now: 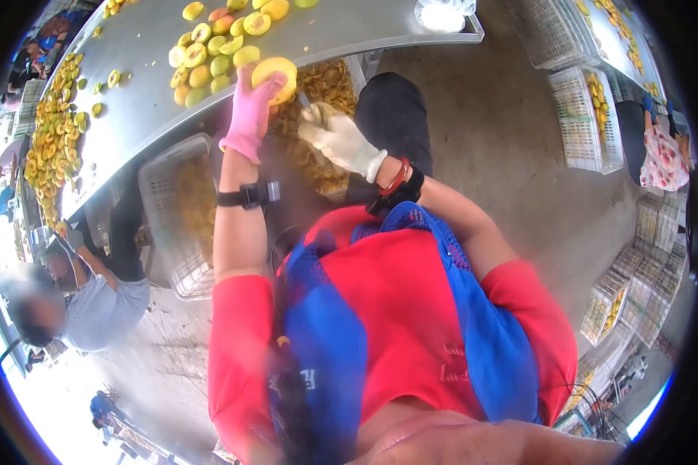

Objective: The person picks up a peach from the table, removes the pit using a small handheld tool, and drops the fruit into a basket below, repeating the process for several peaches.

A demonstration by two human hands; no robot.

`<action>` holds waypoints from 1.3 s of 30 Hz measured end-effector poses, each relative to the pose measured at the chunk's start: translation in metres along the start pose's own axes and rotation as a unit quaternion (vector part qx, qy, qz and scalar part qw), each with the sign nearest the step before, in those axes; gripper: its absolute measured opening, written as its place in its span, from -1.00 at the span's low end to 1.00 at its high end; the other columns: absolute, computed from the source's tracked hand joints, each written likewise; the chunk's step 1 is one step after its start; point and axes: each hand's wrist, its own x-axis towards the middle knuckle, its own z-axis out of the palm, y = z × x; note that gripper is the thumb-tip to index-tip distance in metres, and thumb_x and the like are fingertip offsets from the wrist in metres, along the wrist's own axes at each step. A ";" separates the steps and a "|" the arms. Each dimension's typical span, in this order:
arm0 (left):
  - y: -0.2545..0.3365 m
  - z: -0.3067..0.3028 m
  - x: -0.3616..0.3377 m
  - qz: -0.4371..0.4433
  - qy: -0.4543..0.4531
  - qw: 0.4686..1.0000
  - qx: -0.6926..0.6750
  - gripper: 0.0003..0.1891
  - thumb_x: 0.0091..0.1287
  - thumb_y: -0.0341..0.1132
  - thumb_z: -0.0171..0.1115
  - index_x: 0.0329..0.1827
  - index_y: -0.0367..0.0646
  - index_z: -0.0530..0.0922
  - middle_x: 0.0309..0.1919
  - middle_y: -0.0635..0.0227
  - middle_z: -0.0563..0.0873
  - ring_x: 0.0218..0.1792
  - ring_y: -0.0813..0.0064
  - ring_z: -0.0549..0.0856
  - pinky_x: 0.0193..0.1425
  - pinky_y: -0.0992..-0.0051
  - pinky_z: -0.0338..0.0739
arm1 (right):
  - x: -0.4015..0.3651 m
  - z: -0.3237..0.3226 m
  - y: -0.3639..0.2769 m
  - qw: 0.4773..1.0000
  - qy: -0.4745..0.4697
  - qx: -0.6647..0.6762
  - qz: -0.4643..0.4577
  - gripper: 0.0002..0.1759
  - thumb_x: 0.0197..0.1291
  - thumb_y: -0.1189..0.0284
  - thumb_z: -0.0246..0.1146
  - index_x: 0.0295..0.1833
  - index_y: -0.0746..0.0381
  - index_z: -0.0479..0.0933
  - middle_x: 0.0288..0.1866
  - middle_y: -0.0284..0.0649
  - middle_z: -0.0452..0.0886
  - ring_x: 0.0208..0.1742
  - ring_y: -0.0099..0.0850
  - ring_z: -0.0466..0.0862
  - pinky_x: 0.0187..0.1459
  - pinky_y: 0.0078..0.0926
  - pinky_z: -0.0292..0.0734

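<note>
My left hand [250,115], in a pink glove, is closed around a yellow peach half [276,77] just past the table's near edge. Its cut face shows a pale round hollow. My right hand [340,139], in a white glove, grips a small knife [304,101]; the blade tip shows beside the fruit, and the handle is hidden in the fingers. Below both hands lies a heap of yellow peels and scraps [326,85]. More peaches [218,50], whole and halved, are grouped on the metal table [143,93] near my left hand.
A white plastic crate [180,256] stands on the floor at left. Further left, a co-worker [105,302] sits by a long pile of fruit [58,139]. A clear plastic bag [442,14] lies at the table corner. Another person [663,159] and a fruit crate [585,120] are at right.
</note>
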 end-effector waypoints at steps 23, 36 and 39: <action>-0.018 0.046 -0.065 0.261 0.100 0.955 -0.103 -0.04 0.35 0.56 -0.17 0.27 -0.27 0.49 0.08 0.20 0.67 0.10 0.36 0.64 0.28 0.39 0.49 | -0.034 0.007 -0.037 0.980 -0.109 -0.123 -0.107 -0.87 0.33 0.42 0.20 -0.13 0.24 0.43 -0.43 -0.06 0.61 -0.57 -0.24 0.59 -0.53 -0.31 0.47; 0.010 0.033 -0.076 0.203 0.015 0.968 -0.145 -0.21 0.63 0.23 -0.33 -0.07 -0.36 0.69 -0.13 0.22 0.79 -0.12 0.45 0.72 0.12 0.49 0.56 | -0.029 0.007 -0.008 0.966 -0.087 -0.186 -0.154 -0.81 0.35 0.43 0.19 0.01 0.25 0.50 -0.38 -0.22 0.62 -0.43 -0.40 0.63 -0.36 -0.43 0.53; 0.013 0.037 -0.076 0.177 0.080 0.974 -0.118 -0.07 0.56 0.37 -0.39 -0.26 -0.37 0.73 -0.27 0.23 0.80 -0.23 0.47 0.72 -0.01 0.52 0.56 | -0.043 0.007 -0.059 0.969 -0.178 -0.145 0.095 -0.81 0.35 0.43 0.19 0.02 0.26 0.50 -0.35 -0.23 0.63 -0.39 -0.42 0.63 -0.33 -0.41 0.54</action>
